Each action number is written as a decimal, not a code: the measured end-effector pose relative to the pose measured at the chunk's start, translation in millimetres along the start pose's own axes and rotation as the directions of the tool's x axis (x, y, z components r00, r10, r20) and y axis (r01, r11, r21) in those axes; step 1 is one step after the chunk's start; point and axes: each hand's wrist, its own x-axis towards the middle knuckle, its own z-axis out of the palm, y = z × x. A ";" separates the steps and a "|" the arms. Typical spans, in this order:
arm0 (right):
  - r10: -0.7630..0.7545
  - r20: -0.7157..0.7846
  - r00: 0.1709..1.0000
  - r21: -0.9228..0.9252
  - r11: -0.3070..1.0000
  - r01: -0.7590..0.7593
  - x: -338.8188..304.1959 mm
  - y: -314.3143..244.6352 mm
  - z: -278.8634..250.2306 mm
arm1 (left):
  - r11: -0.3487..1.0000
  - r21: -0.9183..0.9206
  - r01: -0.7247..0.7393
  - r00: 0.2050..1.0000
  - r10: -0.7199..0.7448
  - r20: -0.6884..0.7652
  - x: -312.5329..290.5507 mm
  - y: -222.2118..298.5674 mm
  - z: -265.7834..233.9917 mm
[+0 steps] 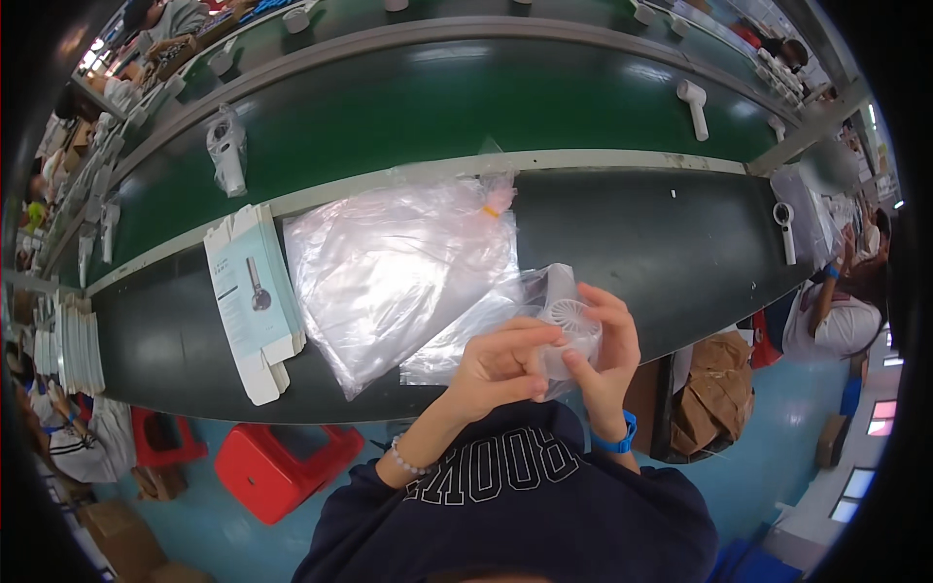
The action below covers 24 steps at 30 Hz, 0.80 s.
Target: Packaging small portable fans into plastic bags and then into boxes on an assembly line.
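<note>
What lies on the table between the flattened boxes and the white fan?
In the head view, clear plastic bags lie between the flattened boxes and the white fan.

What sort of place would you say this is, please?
Probably a factory packing line: a long green belt bears white plastic handheld devices, with a stack of flat pale-blue cardboard cartons nearby.
</note>
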 end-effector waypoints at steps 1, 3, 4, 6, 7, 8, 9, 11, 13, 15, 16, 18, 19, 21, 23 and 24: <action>-0.095 0.020 0.995 -0.080 0.992 0.097 -0.3 2.1 -0.5 | 1.000 -0.005 0.001 1.000 -0.001 -0.002 0.0 -0.4 -0.1; -0.189 0.045 0.981 -0.155 0.969 0.194 -1.2 6.6 -2.8 | 1.000 -0.007 0.004 1.000 -0.004 -0.002 -1.2 -1.3 -2.1; -0.272 0.121 0.955 -0.192 0.937 0.291 -0.5 8.4 -4.0 | 1.000 0.004 -0.012 1.000 0.012 0.004 -1.9 0.2 -4.4; -0.368 0.235 0.900 -0.208 0.885 0.417 2.6 5.7 -5.9 | 1.000 0.012 -0.023 1.000 0.022 0.010 -0.7 4.1 -4.5; -0.366 0.231 0.901 -0.210 0.886 0.414 2.8 1.4 -7.4 | 0.999 -0.029 -0.025 1.000 0.026 0.018 -0.2 6.3 -3.8; -0.399 0.274 0.875 -0.245 0.851 0.465 2.5 -2.0 -8.1 | 0.998 -0.064 -0.021 0.999 0.023 0.030 0.5 8.3 -4.6; -0.428 0.317 0.847 -0.279 0.811 0.514 1.7 -3.5 -7.8 | 0.998 -0.059 -0.008 0.999 0.010 0.036 0.7 9.2 -5.4; -0.458 0.286 0.842 -0.324 0.781 0.534 -0.3 -2.2 -1.9 | 0.981 -0.195 0.015 0.997 -0.002 0.072 0.3 10.1 -6.6; -0.487 0.247 0.838 -0.374 0.750 0.546 -2.0 1.8 -0.4 | 0.972 -0.233 0.033 0.996 -0.012 0.092 -0.5 9.6 -6.0; -0.491 0.246 0.836 -0.465 0.697 0.546 -2.2 14.8 -4.9 | 0.965 -0.255 0.055 0.993 -0.027 0.114 -2.4 10.1 -4.8; -0.526 0.245 0.814 -0.460 0.676 0.575 -0.2 14.5 -7.4 | 0.979 -0.198 0.038 0.992 -0.013 0.127 -3.0 10.4 -2.6; -0.546 0.211 0.811 -0.478 0.666 0.573 0.3 14.9 -14.2 | 0.992 -0.094 0.081 0.993 -0.072 0.095 -6.8 18.6 2.8; -0.556 0.217 0.802 -0.483 0.653 0.584 1.2 15.1 -15.6 | 0.992 -0.078 0.096 0.991 -0.087 0.105 -10.0 23.6 -0.3; -0.572 0.171 0.802 -0.538 0.628 0.563 4.5 14.2 -23.4 | 0.664 0.730 -0.159 0.982 0.032 0.185 -7.2 29.3 -1.7; -0.444 -0.016 0.896 -0.508 0.775 0.375 7.7 15.4 -33.6 | 0.526 0.846 -0.087 0.993 -0.019 0.114 -12.8 39.7 3.5; -0.455 -0.058 0.889 -0.548 0.759 0.352 13.9 14.4 -36.7 | 0.236 0.970 -0.059 0.988 -0.128 0.091 -16.8 45.1 1.7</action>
